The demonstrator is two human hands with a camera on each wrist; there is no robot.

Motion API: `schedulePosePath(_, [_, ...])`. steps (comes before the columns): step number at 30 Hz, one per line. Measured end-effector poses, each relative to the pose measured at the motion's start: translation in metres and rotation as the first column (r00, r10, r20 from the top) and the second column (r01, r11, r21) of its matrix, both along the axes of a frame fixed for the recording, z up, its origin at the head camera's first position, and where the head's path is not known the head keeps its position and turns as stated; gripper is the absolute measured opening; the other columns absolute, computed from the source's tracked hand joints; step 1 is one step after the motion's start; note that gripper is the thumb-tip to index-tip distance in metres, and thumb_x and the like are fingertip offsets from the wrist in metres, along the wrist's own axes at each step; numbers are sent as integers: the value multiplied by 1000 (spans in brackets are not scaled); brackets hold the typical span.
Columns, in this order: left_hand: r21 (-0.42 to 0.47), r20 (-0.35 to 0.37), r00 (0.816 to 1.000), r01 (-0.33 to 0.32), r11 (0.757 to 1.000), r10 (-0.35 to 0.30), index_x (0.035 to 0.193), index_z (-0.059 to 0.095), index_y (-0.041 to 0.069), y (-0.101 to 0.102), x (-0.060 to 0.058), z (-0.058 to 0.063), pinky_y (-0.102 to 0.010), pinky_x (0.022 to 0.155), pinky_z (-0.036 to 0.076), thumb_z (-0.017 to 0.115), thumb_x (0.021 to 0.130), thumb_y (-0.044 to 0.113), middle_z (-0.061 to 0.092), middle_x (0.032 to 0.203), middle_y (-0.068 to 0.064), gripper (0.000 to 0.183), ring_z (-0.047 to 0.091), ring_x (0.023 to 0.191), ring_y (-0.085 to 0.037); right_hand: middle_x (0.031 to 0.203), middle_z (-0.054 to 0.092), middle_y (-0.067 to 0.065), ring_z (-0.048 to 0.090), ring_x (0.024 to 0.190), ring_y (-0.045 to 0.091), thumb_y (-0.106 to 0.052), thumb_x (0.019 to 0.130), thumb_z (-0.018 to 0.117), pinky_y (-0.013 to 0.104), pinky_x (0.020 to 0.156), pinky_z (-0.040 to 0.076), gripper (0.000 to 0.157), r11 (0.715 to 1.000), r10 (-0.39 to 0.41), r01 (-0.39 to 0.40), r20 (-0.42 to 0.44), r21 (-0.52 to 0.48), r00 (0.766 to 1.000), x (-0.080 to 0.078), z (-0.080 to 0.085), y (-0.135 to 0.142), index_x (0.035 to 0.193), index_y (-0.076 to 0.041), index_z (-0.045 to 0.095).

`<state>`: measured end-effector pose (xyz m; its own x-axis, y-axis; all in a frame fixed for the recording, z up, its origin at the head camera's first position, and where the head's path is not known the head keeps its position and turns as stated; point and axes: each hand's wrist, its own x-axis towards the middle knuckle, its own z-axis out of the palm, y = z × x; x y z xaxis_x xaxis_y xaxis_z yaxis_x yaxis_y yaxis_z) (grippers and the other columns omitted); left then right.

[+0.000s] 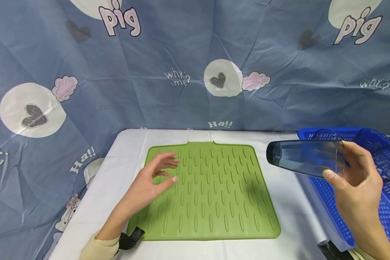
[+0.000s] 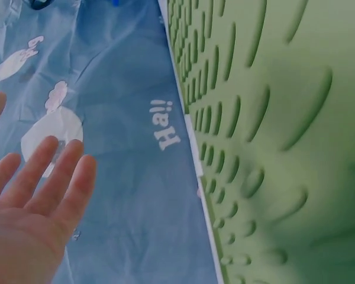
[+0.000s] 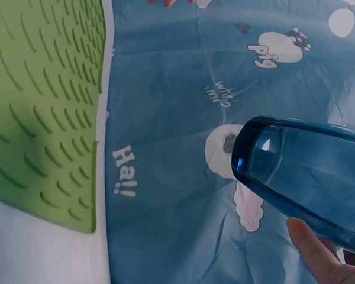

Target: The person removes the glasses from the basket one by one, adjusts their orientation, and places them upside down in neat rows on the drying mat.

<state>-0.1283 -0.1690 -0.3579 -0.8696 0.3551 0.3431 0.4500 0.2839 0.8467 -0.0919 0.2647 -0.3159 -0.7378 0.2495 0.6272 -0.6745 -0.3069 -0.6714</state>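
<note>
My right hand (image 1: 360, 177) grips a tall blue-tinted drinking glass (image 1: 307, 157) near its rim. The glass lies on its side in the air, its thick dark base pointing left, between the green mat and the blue basket. In the right wrist view the base of the glass (image 3: 307, 171) shows large, with a fingertip (image 3: 302, 231) against its side. Over the left part of the green ridged mat (image 1: 201, 191) hovers my left hand (image 1: 152, 180), fingers loosely bent and thumb apart, holding nothing. The left wrist view shows that hand (image 2: 41, 207) with its fingers spread.
A blue plastic basket (image 1: 331, 209) stands at the right with several more clear bluish glasses (image 1: 372, 141) inside. The mat lies on a white-covered table (image 1: 117, 162). Behind hangs a blue printed curtain (image 1: 182, 101).
</note>
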Motion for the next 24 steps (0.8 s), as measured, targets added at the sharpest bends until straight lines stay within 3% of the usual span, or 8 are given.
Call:
schedulePosePath(12, [29, 40, 998, -42, 999, 40, 141, 47, 25, 16, 4, -7, -37, 94, 51, 71, 91, 9, 59, 129, 5, 57, 56, 119, -16, 127, 51, 25, 54, 114, 31, 37, 69, 41, 29, 86, 55, 66, 990, 94, -93, 4, -109, 996, -4, -6, -8, 132, 19, 40])
schedulePosePath(17, [18, 29, 997, -74, 997, 73, 138, 50, 25, 22, 4, -10, -36, 93, 52, 72, 91, 10, 60, 128, 6, 54, 57, 117, -15, 128, 50, 21, 62, 105, 28, 34, 76, 38, 30, 82, 57, 63, 972, 177, -161, 82, -172, 981, -3, -12, -10, 135, 11, 43])
schedulePosePath(24, [23, 46, 996, -78, 997, 77, 137, 51, 27, 29, 7, -13, -36, 93, 51, 74, 89, 14, 59, 128, 8, 55, 57, 117, -14, 125, 53, 12, 66, 91, 19, 28, 82, 41, 24, 74, 57, 59, 980, 161, -135, 187, -143, 969, -2, -16, -23, 134, 3, 49])
